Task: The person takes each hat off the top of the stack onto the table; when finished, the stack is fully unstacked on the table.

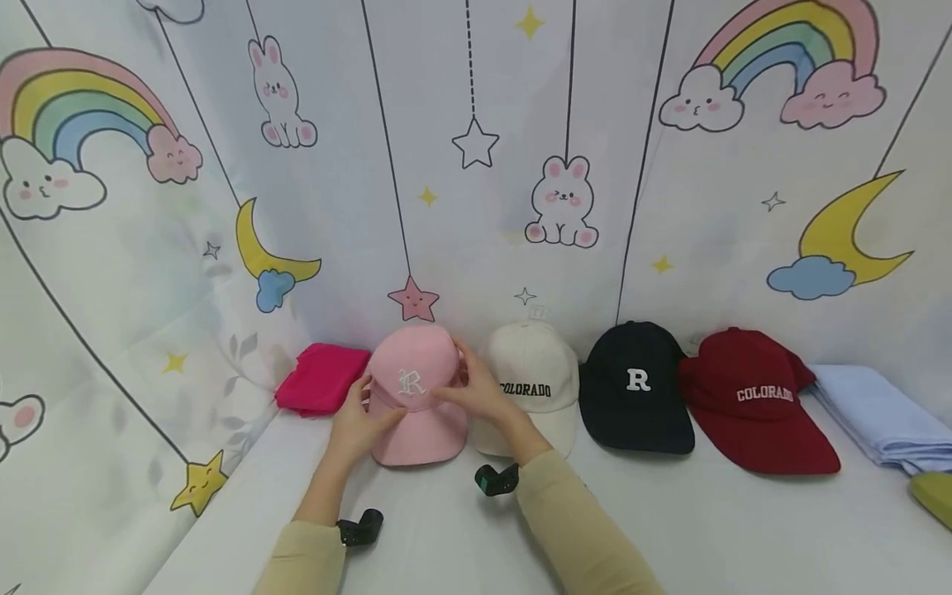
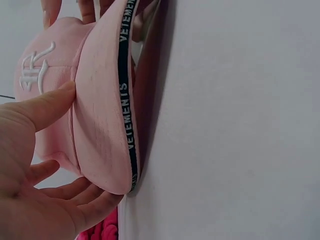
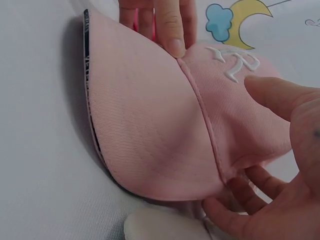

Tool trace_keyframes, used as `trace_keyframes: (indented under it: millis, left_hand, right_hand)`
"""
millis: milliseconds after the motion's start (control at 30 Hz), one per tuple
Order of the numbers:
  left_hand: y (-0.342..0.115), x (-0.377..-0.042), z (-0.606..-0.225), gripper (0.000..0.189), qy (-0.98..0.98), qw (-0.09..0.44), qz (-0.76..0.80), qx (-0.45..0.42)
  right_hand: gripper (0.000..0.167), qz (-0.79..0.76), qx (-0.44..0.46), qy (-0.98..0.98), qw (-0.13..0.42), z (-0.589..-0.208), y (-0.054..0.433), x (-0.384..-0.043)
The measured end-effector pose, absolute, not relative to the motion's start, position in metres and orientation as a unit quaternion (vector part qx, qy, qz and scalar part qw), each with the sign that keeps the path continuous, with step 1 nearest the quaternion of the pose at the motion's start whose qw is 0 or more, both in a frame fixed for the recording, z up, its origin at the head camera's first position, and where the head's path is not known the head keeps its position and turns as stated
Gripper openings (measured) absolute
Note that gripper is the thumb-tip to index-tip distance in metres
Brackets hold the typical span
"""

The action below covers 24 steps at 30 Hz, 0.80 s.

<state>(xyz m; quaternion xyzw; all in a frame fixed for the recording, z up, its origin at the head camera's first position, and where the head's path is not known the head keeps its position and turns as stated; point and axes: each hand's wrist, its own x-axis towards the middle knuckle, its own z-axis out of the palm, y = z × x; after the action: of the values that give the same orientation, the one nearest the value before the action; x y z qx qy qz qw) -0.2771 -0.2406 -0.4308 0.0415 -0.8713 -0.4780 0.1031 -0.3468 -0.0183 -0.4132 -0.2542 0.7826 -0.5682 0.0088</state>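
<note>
Between my two hands is a pink baseball cap (image 1: 413, 351) with a white embroidered R, its brim toward me. The left hand (image 1: 355, 426) grips the cap's left side, thumb on the seam where brim meets crown and fingers curled along the side. From the other side the right hand (image 1: 483, 390) holds it, thumb at the crown's front near the R and fingers at the brim's corner. A dark band (image 2: 125, 102) lettered VETEMENTS runs along the brim's edge in the left wrist view.
To the right stand a cream COLORADO cap (image 1: 531, 355), a black R cap (image 1: 632, 413) and a dark red COLORADO cap (image 1: 759, 430). Folded pink cloth (image 1: 323, 380) lies left, folded light blue cloth (image 1: 885, 413) right. A printed curtain (image 1: 476, 223) hangs behind the white table (image 1: 446, 529).
</note>
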Motion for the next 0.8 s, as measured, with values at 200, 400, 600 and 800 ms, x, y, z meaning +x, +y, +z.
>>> trace_keyframes:
  millis: [200,400,600,800]
  left_hand:
    - [-0.241,-0.292,-0.431,0.093,-0.872,0.097,-0.478,0.034]
    - [-0.238,-0.302,-0.427,0.094,-0.867,0.077,-0.49,0.042]
    - [-0.236,-0.312,-0.428,0.091,-0.866,0.064,-0.492,0.053]
    - [-0.237,-0.314,-0.433,0.088,-0.854,0.06,-0.513,0.062]
  right_hand:
    - [0.1,-0.572,-0.246,0.783,0.012,-0.409,-0.019,-0.35]
    - [0.099,-0.57,-0.262,0.779,-0.002,-0.402,-0.02,-0.349]
    - [0.101,-0.544,-0.251,0.8,-0.026,-0.41,-0.022,-0.357]
    - [0.105,-0.534,-0.245,0.809,-0.008,-0.415,-0.022,-0.354]
